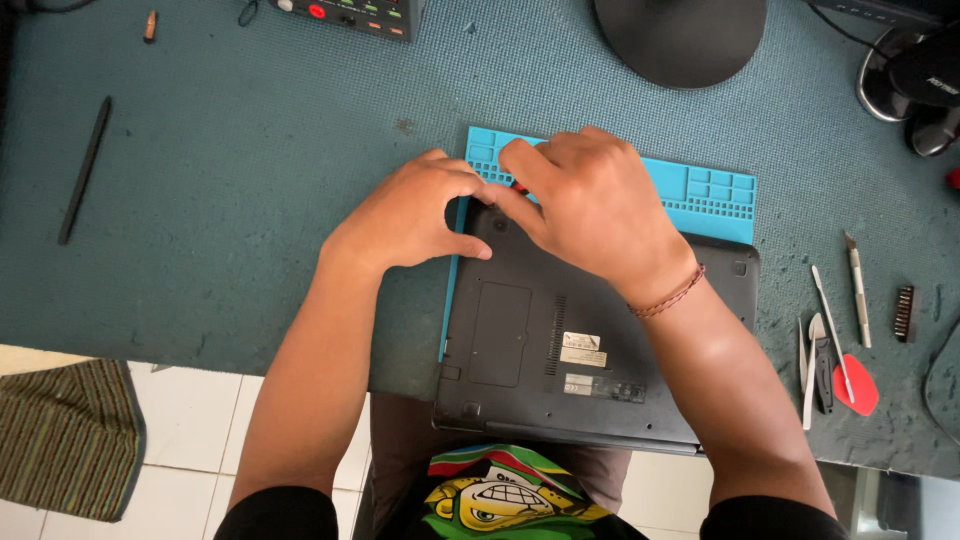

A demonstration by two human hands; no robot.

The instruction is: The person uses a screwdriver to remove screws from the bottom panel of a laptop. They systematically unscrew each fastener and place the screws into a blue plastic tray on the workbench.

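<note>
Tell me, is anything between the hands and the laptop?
Nothing visible is. The left hand rests on the far left corner of the laptop, and the right hand lies over its far edge.

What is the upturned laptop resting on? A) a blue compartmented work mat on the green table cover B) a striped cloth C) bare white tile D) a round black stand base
A: the dark laptop, underside up, lies on the blue mat, whose compartment grid shows past its far edge, with both on the green table cover. The left hand and right hand meet at the laptop's far left corner.
</note>
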